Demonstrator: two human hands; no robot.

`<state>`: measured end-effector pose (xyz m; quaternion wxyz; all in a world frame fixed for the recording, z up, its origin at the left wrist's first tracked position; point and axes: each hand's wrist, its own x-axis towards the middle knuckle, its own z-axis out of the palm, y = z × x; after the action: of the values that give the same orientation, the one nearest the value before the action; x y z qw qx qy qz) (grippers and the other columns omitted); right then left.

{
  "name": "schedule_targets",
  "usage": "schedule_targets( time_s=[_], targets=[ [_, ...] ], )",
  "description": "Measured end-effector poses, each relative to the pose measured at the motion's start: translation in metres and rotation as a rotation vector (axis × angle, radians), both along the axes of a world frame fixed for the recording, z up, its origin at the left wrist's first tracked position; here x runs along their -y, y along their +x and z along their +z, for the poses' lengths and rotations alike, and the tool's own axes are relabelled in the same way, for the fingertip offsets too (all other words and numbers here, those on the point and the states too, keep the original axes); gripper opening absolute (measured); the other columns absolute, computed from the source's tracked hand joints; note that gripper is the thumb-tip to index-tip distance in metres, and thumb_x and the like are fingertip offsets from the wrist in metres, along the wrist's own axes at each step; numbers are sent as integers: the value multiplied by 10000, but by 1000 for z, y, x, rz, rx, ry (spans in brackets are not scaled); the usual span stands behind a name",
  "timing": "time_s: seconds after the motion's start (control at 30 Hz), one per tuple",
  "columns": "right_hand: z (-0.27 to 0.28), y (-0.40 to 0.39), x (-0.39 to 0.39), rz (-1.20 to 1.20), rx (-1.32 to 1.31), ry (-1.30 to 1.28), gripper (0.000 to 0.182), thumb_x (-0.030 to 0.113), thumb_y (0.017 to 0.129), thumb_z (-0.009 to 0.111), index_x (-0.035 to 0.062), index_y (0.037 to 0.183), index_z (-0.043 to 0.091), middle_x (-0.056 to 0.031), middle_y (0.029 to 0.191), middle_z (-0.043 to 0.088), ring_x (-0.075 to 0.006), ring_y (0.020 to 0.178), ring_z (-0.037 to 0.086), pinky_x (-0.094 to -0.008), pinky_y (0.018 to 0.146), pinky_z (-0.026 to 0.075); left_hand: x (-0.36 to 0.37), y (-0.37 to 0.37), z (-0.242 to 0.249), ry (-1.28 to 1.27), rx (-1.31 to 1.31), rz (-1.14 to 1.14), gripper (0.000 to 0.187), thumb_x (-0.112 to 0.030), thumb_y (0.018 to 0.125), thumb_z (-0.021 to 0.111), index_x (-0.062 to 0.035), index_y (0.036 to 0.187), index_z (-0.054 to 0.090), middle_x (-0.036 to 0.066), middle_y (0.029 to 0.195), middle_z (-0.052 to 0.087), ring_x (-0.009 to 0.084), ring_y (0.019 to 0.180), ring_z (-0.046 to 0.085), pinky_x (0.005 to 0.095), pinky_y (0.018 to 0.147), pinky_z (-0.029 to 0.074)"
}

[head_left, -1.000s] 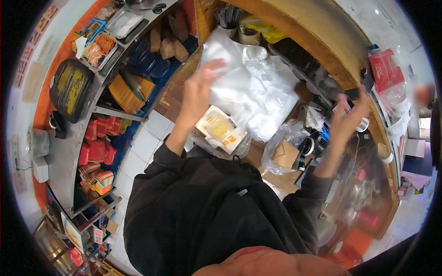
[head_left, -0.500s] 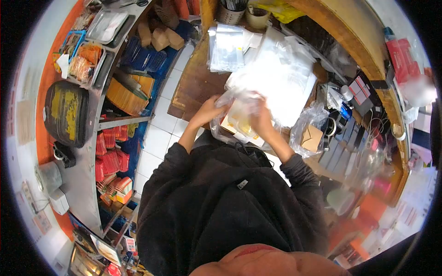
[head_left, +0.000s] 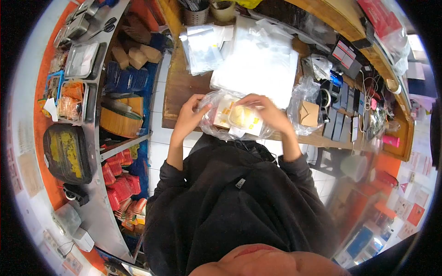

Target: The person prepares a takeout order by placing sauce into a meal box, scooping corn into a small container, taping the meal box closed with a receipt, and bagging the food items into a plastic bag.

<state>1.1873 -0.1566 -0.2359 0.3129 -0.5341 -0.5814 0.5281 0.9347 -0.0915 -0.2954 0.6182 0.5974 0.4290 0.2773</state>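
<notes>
In the middle of the frame, a clear, crinkled plastic bag (head_left: 210, 125) lies at the near edge of the brown wooden table (head_left: 177, 94), around a white-and-yellow printed cardboard box (head_left: 223, 112) and a small, clear plastic tub with pale yellow contents (head_left: 241, 117). The left hand (head_left: 189, 115), left of centre, has its thumb and fingers closed on the left edge of the bag. The right hand (head_left: 268, 112), right of centre, arches over the tub, its fingertips at the upper rim — whether they grip it cannot be told, since the thumb is hidden. Above the hands, toward the upper middle, spreads a stack of glossy, translucent plastic sheets (head_left: 260, 64), with smaller clear packets (head_left: 201, 50) at its left. Right of centre, near the right hand, a brown folded-paper box (head_left: 309, 113) sits in another clear plastic bag (head_left: 298, 95), beside a dark roll of tape (head_left: 325, 99). At the left of the frame, a black case with yellow patches (head_left: 68, 154) lies on a grey metal counter (head_left: 107, 209).
</notes>
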Motion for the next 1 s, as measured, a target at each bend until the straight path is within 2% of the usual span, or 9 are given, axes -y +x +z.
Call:
schedule_targets(
  time_s=[0.07,0.2,0.27,0.33,0.47,0.6,0.83,0.93,1.0],
  targets=[
    [-27,51,36,-510,267,-198,258,88,890,493,-13,1102,601,-193,1064,626,-259,1011,582,-337,884,451,-1,-1,-13,-155,62,8,365,-215,874,638,38,1119,546,110,977,633,139,854,588,260,761,466],
    [-137,48,84,-602,635,-312,275,165,943,489,-45,1100,570,-150,1037,633,-206,967,581,-296,844,451,1,36,-27,-184,-50,-59,386,-233,879,639,32,1142,542,120,1013,621,134,893,585,264,774,480],
    [-113,19,83,-999,-283,-418,296,206,931,545,-42,1091,566,-107,1025,627,-180,920,577,-293,811,454,5,44,-22,-196,13,-98,382,-213,868,652,27,1145,543,115,1059,610,142,952,570,272,807,472],
    [-109,34,91,-1099,-485,-288,209,123,878,609,-14,1031,570,-58,959,607,-140,855,551,-295,753,449,0,40,15,130,70,-244,379,-174,861,656,13,1166,533,105,1125,590,150,1026,541,301,869,453],
    [10,26,105,-986,612,295,280,-71,700,651,12,935,523,-60,753,511,-184,736,529,-317,670,428,16,0,94,695,-437,-32,397,-12,793,634,-14,1173,517,148,1018,519,278,918,547,355,808,438],
    [38,17,124,-1050,762,297,273,-50,679,654,7,927,556,-95,753,505,-227,696,531,-319,666,444,44,-25,143,588,-761,296,282,26,786,617,11,1063,566,122,937,549,192,775,562,306,708,447],
    [54,37,146,-537,-75,-219,163,175,865,652,14,847,639,-2,749,604,-151,731,585,-263,712,467,47,-45,135,1,-48,-494,290,-141,871,642,29,1103,609,73,814,688,156,802,634,302,696,497],
    [53,42,114,-627,-907,172,165,147,879,629,5,963,625,-45,833,634,-144,766,598,-284,770,487,33,-10,140,-217,404,-141,306,-167,944,534,62,1142,583,88,945,692,177,914,636,305,787,497],
    [79,42,100,-852,-846,307,250,139,890,607,-1,1095,581,-100,951,655,-171,843,624,-334,838,505,49,32,160,-38,421,32,344,-189,971,465,77,1168,556,137,1013,669,193,933,638,303,822,491]
  ],
)
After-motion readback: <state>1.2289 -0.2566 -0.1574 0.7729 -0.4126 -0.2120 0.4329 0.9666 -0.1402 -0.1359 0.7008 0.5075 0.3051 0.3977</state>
